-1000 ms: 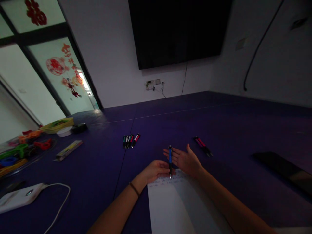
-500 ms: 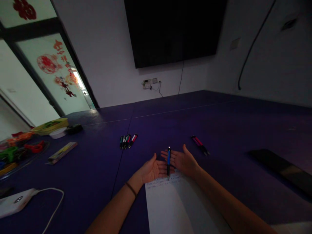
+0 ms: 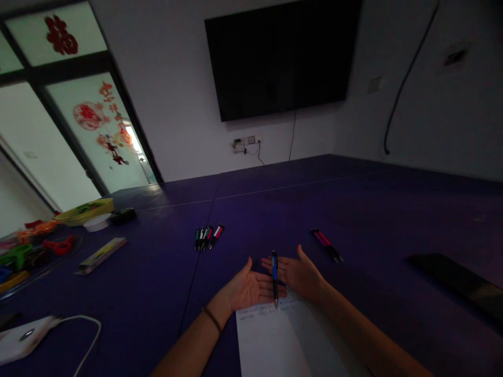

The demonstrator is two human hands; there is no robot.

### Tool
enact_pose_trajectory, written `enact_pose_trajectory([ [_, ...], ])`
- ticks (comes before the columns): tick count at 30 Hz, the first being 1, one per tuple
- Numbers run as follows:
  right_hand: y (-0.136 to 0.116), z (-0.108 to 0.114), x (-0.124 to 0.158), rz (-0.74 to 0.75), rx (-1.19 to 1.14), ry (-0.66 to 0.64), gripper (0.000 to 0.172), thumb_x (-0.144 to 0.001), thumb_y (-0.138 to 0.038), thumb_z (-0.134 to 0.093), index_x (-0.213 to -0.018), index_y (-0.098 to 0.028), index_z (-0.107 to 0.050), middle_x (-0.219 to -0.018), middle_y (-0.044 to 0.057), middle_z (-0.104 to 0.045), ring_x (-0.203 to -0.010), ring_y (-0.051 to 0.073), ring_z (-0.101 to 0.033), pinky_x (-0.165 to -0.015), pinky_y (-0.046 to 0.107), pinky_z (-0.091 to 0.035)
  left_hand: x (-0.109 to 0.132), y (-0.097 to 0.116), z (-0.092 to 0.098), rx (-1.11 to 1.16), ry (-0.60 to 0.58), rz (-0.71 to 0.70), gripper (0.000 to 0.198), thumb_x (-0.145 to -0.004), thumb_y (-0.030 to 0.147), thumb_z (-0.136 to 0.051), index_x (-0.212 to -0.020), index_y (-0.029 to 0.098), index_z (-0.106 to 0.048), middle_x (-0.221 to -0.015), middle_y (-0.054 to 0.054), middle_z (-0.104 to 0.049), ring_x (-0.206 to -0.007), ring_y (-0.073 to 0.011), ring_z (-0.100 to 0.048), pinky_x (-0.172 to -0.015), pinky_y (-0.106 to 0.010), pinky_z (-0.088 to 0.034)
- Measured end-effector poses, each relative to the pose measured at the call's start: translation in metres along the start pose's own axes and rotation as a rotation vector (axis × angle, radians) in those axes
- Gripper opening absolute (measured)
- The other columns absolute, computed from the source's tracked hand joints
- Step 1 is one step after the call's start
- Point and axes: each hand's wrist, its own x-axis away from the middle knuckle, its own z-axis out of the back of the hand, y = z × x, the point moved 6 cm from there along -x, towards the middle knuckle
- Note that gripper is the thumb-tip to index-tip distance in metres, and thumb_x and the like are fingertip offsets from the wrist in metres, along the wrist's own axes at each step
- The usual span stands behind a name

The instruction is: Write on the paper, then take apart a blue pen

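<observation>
White-cased device [image 3: 25, 337] with a white cable [image 3: 78, 317] noted at lower left of the frame. Coloured items [image 3: 61, 245] are heaped above it, at the left edge. Next along the purple surface [image 3: 251, 209]: yellow basket [image 3: 78, 219], white round dish [image 3: 97, 223] just beside it, and narrow box [image 3: 102, 255] nearer to me. Several pens [image 3: 203, 238] lie grouped left of centre.

My left hand [image 3: 245, 290], wristband [image 3: 212, 319] behind it, is palm up at lower centre; its fingers [image 3: 264, 293] are extended, grasping nothing. Sheet of paper [image 3: 271, 340], bearing handwriting along its far edge, lies at bottom centre. Blue pen [image 3: 274, 272] rests across the fingers of both hands, tip toward me. My right hand [image 3: 302, 275] is likewise palm up, fingers straightened and unclenched.

Right of centre, two pink-and-dark pens [image 3: 325, 242] lie side by side, well apart from the group. Dark flat object [image 3: 451, 277] occupies the right side of the frame.
</observation>
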Motion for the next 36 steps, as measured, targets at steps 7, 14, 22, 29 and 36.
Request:
enact_pose_trajectory([
  [7, 0.0011, 0.0007, -0.0029, -0.011, -0.008, -0.015, 0.085, -0.073, -0.067, -0.005, -0.11, -0.002, -0.044, -0.12, 0.023, -0.043, -0.116, 0.021, -0.037, -0.099, 0.037, -0.024, 0.0011, 0.0011, -0.0026, 0.009, 0.002, -0.003, 0.084, -0.074, 0.063, -0.007, -0.105, -0.005, -0.047, -0.102, -0.027, -0.053, -0.102, -0.027, -0.047, -0.092, -0.039, -0.022],
  [14, 0.0003, -0.002, -0.0018, -0.001, -0.028, -0.008, 0.083, -0.074, -0.066, -0.006, -0.111, -0.001, -0.042, -0.119, 0.024, -0.043, -0.115, 0.021, -0.038, -0.098, 0.037, -0.025, 0.0029, 0.0019, -0.0042, 0.026, 0.041, -0.018, 0.083, -0.075, 0.063, -0.01, -0.104, -0.006, -0.048, -0.102, -0.027, -0.053, -0.102, -0.0271, -0.047, -0.093, -0.039, -0.021],
  [22, -0.0001, -0.0041, 0.0, 0.007, 0.018, -0.033, 0.084, -0.074, -0.066, -0.006, -0.106, 0.0, -0.045, -0.116, 0.026, -0.045, -0.11, 0.023, -0.044, -0.096, 0.036, -0.029, 0.003, 0.0022, -0.0062, 0.074, 0.051, -0.001, 0.079, -0.078, 0.059, -0.012, -0.104, -0.005, -0.048, -0.105, -0.025, -0.052, -0.101, -0.026, -0.048, -0.093, -0.038, -0.022],
  [29, 0.0003, -0.0019, -0.0009, 0.022, 0.022, -0.041, 0.084, -0.073, -0.067, -0.007, -0.105, 0.001, -0.045, -0.116, 0.027, -0.045, -0.109, 0.024, -0.044, -0.096, 0.037, -0.028, 0.0035, 0.0021, -0.0061, 0.071, 0.05, 0.0, 0.081, -0.077, 0.06, -0.011, -0.107, -0.007, -0.046, -0.108, -0.028, -0.049, -0.105, -0.0267, -0.045, -0.092, -0.038, -0.023],
  [36, 0.0006, -0.0028, -0.0001, 0.012, 0.021, -0.069, 0.083, -0.075, -0.065, -0.01, -0.107, 0.002, -0.045, -0.117, 0.027, -0.044, -0.112, 0.024, -0.042, -0.097, 0.036, -0.027, 0.0035, 0.0016, -0.0035, 0.09, 0.027, 0.005, 0.079, -0.078, 0.059, -0.013, -0.107, -0.006, -0.046, -0.109, -0.028, -0.049, -0.105, -0.0272, -0.045, -0.093, -0.039, -0.021],
])
